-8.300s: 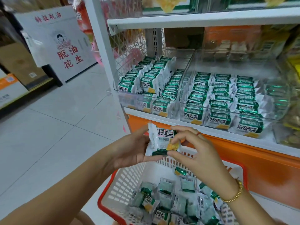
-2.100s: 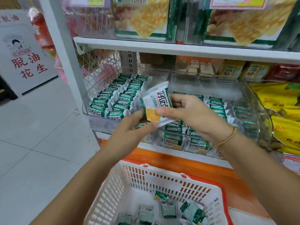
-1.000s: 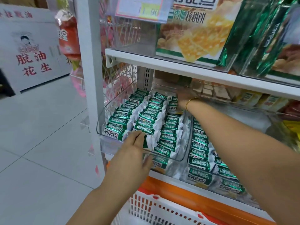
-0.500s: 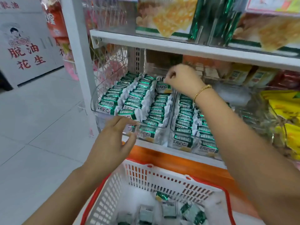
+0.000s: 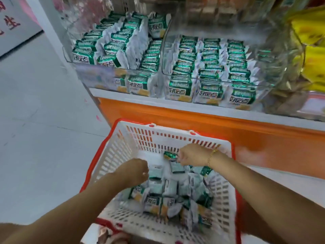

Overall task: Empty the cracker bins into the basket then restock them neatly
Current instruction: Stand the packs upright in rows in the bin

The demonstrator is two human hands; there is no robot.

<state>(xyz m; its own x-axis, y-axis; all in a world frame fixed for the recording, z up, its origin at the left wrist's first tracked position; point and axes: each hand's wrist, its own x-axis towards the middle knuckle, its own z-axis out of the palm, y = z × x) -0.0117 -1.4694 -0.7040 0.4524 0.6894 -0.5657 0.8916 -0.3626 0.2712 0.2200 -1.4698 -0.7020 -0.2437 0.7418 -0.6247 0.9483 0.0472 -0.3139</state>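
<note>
Both hands are down in the basket (image 5: pixel 175 132). Right hand (image 5: pixel 190 155) pinches a green packet (image 5: pixel 169 155) by its end, long axis lying left to right, near the far wall. Left hand (image 5: pixel 135 170) curls over the loose packets (image 5: pixel 168 194); grip or just touch, I can't tell. Bins (image 5: pixel 263 74) sit up ahead on the shelf (image 5: pixel 140 95), rows nearly full, right hand nearer. Front packets read 好吃点, white on green; a red 生 shows on the sign (image 5: pixel 10 23) far left.

Glossy foil cracker packets (image 5: pixel 181 85) fill clear plastic bins (image 5: pixel 274 55); the basket (image 5: pixel 114 155) is white lattice plastic.
</note>
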